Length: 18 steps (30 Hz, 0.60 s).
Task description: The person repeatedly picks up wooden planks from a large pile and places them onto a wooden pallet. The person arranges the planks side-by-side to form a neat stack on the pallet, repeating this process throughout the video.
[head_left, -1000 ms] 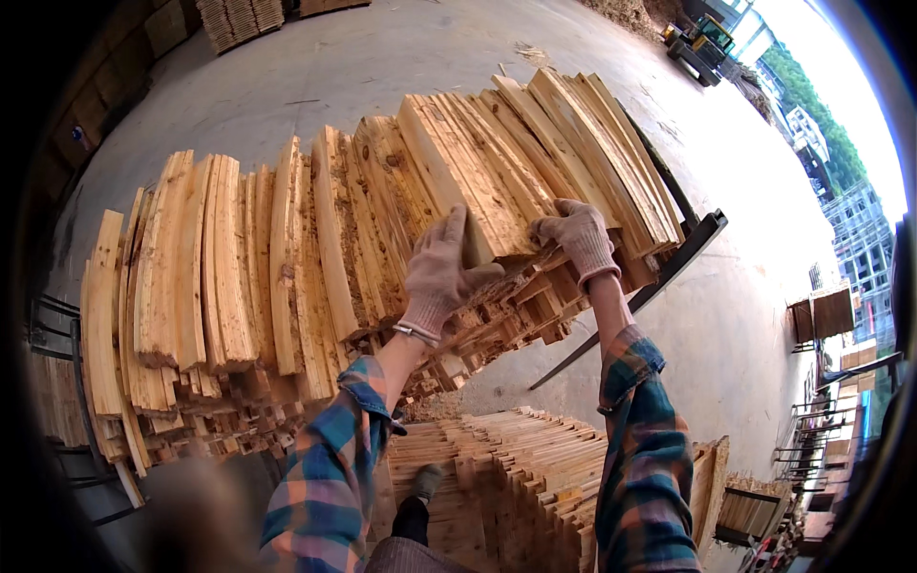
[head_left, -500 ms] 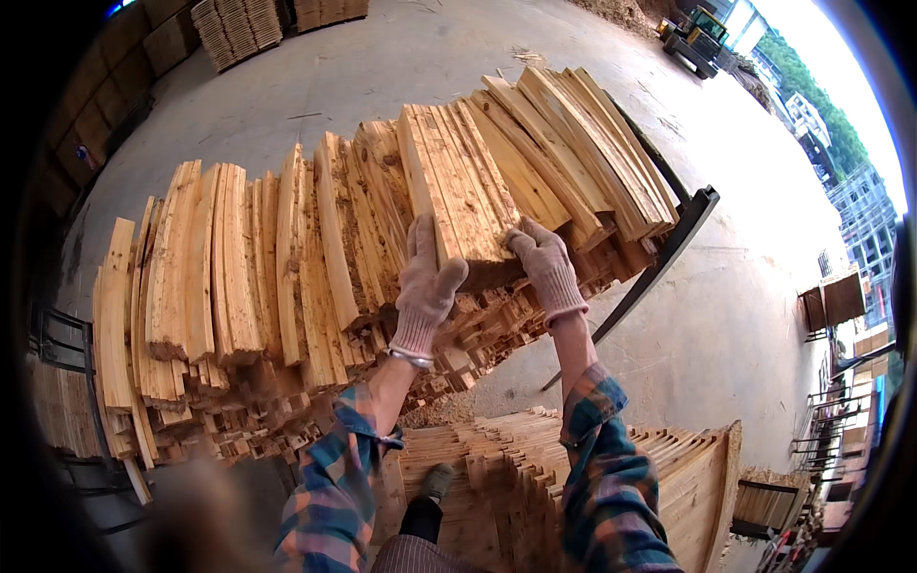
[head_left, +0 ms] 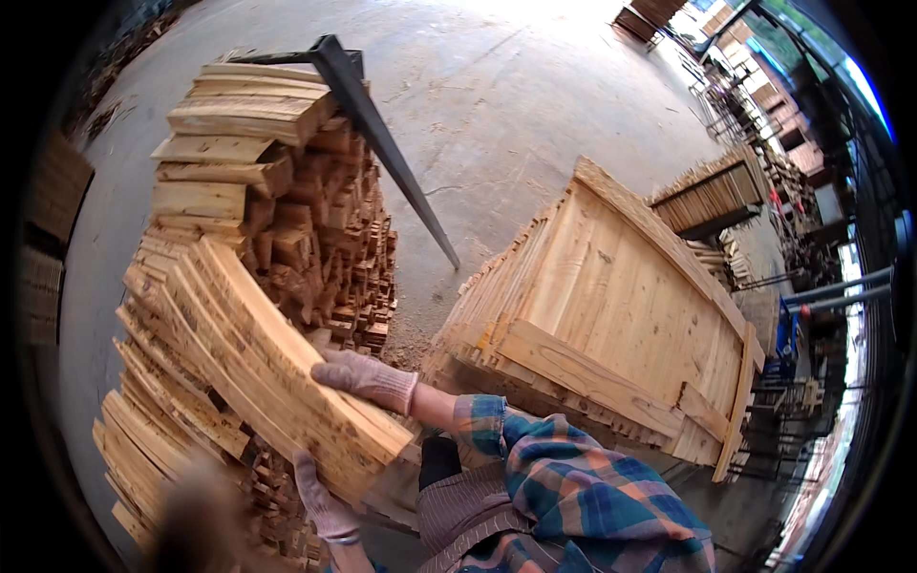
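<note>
Between my gloved hands is a bundle of long wooden boards (head_left: 277, 353), rough with bark marks on the outer faces. My right hand (head_left: 358, 374) grips its right side near the close end, fingers curled over the edge. On the opposite side my left hand (head_left: 323, 501) is closed against the bundle's lower edge, its fingers partly hidden. The far end of the bundle overlaps a tall stack of similar boards (head_left: 205, 201); whether it still rests there I cannot tell.
A dark metal post (head_left: 382, 143) slants beside the stack. To the right stands a large pile of flat wooden panels (head_left: 611, 306). Behind it is a metal-framed rack of boards (head_left: 712, 196). Concrete floor (head_left: 516, 105) stretches beyond, with wood scraps near the stack.
My view and body have turned right, bringing the panel pile into the middle. The board bundle has come away from its place in the stack toward me, both hands still on it.
</note>
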{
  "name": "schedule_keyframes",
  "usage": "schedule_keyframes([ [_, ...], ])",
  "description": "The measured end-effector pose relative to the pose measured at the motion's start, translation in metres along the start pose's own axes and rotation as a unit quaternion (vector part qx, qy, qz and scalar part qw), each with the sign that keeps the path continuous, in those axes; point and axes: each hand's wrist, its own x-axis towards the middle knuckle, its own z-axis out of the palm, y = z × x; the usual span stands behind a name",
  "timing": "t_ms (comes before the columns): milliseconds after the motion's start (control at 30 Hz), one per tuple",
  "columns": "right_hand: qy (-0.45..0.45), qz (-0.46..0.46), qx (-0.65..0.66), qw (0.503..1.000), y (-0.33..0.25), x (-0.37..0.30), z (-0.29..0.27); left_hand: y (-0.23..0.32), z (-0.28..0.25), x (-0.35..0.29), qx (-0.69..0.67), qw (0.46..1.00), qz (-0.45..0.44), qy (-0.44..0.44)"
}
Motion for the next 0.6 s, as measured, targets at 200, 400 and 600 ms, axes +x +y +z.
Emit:
schedule_keyframes([
  [200, 0.051, -0.02, -0.002, 0.999, 0.039, -0.074, -0.011, -0.033, 0.011, -0.02, 0.15, 0.987, 0.047, 0.03],
  [400, 0.073, -0.131, 0.071, 0.986, -0.013, -0.193, -0.005, -0.058, 0.066, -0.08, 0.184, 0.971, 0.129, -0.082],
  [600, 0.217, -0.239, 0.082, 0.943, -0.093, -0.381, -0.04, -0.096, 0.202, -0.154, 0.23, 0.919, 0.092, -0.306],
])
